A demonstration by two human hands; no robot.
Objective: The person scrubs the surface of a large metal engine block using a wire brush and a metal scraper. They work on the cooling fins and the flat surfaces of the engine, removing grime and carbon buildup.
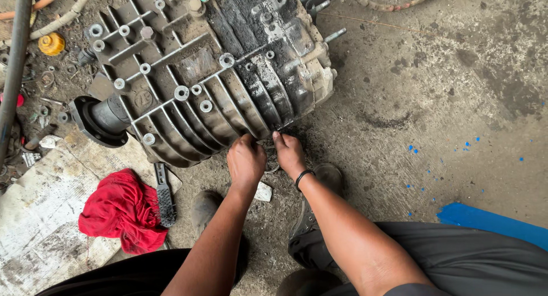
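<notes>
Your two hands meet just below the middle of the frame, both pressed up against the lower edge of the big ribbed metal casing, which fills the upper left and centre of the picture. The casing lies flat on the concrete floor, its long axis running from the round flanged neck at the left up toward the studs at the upper right, so the edge you are working on slants across in front of you.

Your left hand is curled into a loose fist, knuckles toward the camera, fingertips tucked under or against the casing rim; whether they pinch anything you cannot tell from here. Your right hand (the one with the dark band at the wrist) has its fingers drawn together, tips touching the same rim just to the right of the left hand. Something small may sit between them, but it is hidden.

The contact spot lies directly ahead of both hands, up-frame, with neither hand clearly nearer.

Lower left, a red rag lies on a worn sheet, with a wire brush just beside it, well apart from your hands. A yellow cap sits at the upper left.
</notes>
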